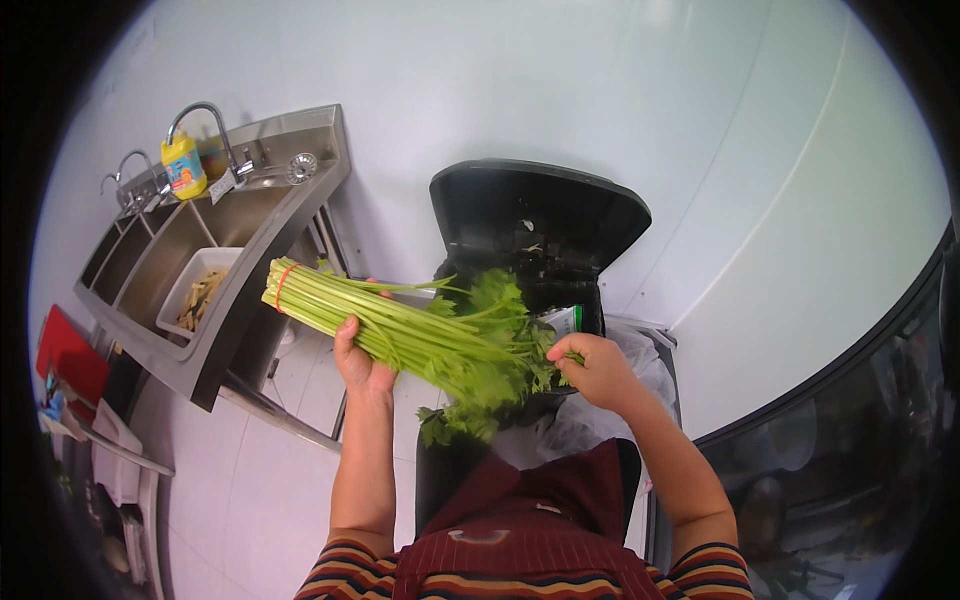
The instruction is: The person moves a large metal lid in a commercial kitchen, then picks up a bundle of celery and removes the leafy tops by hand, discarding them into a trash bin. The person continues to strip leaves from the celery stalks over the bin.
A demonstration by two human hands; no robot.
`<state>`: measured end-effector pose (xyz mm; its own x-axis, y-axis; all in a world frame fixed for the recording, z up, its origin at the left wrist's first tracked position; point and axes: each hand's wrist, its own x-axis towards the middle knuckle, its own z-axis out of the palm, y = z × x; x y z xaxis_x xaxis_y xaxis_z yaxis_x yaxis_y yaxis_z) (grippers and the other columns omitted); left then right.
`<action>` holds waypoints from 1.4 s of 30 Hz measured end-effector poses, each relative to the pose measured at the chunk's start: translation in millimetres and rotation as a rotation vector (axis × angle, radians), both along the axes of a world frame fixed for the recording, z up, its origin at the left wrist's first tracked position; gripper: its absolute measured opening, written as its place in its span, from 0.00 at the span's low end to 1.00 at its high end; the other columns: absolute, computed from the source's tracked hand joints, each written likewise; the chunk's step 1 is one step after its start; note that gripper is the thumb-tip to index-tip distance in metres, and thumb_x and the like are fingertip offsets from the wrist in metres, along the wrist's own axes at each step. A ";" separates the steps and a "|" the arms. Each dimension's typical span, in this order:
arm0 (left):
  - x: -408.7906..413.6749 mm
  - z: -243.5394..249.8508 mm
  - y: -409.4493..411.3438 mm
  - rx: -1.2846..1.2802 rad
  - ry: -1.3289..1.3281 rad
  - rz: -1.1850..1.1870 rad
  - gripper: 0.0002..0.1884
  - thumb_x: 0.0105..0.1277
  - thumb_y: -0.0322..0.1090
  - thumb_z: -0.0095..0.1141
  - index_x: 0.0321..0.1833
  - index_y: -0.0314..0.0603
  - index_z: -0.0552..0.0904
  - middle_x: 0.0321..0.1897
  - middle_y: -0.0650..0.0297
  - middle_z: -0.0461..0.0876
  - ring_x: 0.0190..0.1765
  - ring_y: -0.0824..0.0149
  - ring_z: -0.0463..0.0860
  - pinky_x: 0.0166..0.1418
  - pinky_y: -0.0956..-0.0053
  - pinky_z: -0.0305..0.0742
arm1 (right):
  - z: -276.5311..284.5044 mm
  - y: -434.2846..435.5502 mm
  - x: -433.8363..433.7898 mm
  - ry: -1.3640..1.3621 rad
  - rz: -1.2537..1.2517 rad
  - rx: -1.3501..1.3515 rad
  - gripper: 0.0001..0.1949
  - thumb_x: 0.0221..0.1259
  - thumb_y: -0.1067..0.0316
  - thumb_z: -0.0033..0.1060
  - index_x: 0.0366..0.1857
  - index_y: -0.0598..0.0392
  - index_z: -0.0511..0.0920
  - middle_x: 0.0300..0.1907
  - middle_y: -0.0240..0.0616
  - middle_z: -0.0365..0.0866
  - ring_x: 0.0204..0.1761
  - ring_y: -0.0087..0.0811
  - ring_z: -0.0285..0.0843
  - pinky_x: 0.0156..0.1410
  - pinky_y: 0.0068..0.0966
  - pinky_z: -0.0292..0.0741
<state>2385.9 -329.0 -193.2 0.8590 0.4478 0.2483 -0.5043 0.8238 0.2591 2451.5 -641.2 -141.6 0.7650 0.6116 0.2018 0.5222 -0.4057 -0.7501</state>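
Note:
My left hand [363, 354] grips a bunch of leafy celery [382, 311] around its stalks. An orange-red band [283, 288] ties the stalks near their cut ends, which point left. The leafy tops [495, 352] spread to the right over an open black trash bin [598, 300]. At the edge of the leaves, my right hand [596, 367] pinches a small green sprig [574, 358] between thumb and fingers. The bin's lid [536, 210] stands raised against the wall, with small scraps stuck to its inside. Inside the bin a green and white packet [562, 321] shows; the leaves hide much of the opening.
At left stands a stainless steel sink [262, 240] with a faucet [202, 112] and a yellow bottle [183, 165]. A white basin [187, 289] in it holds cut pale strips. Clear plastic bags [637, 367] hang beside the bin. A red board [71, 352] leans at far left.

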 end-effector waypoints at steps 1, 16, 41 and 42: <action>-0.3 0.3 0.4 0.002 0.001 0.007 0.33 0.53 0.32 0.60 0.65 0.34 0.67 0.56 0.54 0.75 0.56 0.55 0.77 0.63 0.59 0.74 | -4.2 -1.8 -1.9 0.073 -0.009 0.005 0.09 0.58 0.68 0.56 0.40 0.57 0.80 0.38 0.45 0.81 0.41 0.43 0.80 0.47 0.31 0.76; -2.7 13.3 -4.1 0.013 0.042 0.087 0.31 0.53 0.32 0.60 0.62 0.31 0.69 0.54 0.53 0.77 0.56 0.55 0.77 0.63 0.57 0.73 | 2.7 13.5 -25.0 0.120 0.034 0.111 0.09 0.51 0.65 0.67 0.29 0.56 0.78 0.33 0.37 0.80 0.38 0.35 0.78 0.45 0.29 0.73; -3.0 14.8 -8.5 -0.010 0.060 0.058 0.30 0.53 0.31 0.59 0.62 0.32 0.69 0.54 0.52 0.76 0.55 0.54 0.77 0.62 0.56 0.74 | 21.1 14.5 -36.8 1.014 0.511 0.104 0.14 0.68 0.63 0.49 0.48 0.61 0.80 0.39 0.39 0.85 0.41 0.26 0.79 0.50 0.21 0.71; -3.2 14.3 -8.7 -0.008 0.060 0.058 0.31 0.53 0.31 0.59 0.62 0.33 0.69 0.55 0.52 0.75 0.56 0.54 0.77 0.62 0.56 0.74 | 19.9 14.6 -36.1 0.872 0.559 0.058 0.13 0.68 0.63 0.49 0.45 0.61 0.80 0.41 0.40 0.83 0.45 0.27 0.78 0.54 0.23 0.70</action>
<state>2382.7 -337.7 -178.9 0.8451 0.4986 0.1930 -0.5345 0.7961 0.2837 2415.5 -626.6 -121.6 0.2697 0.9311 -0.2455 -0.1090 -0.2238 -0.9685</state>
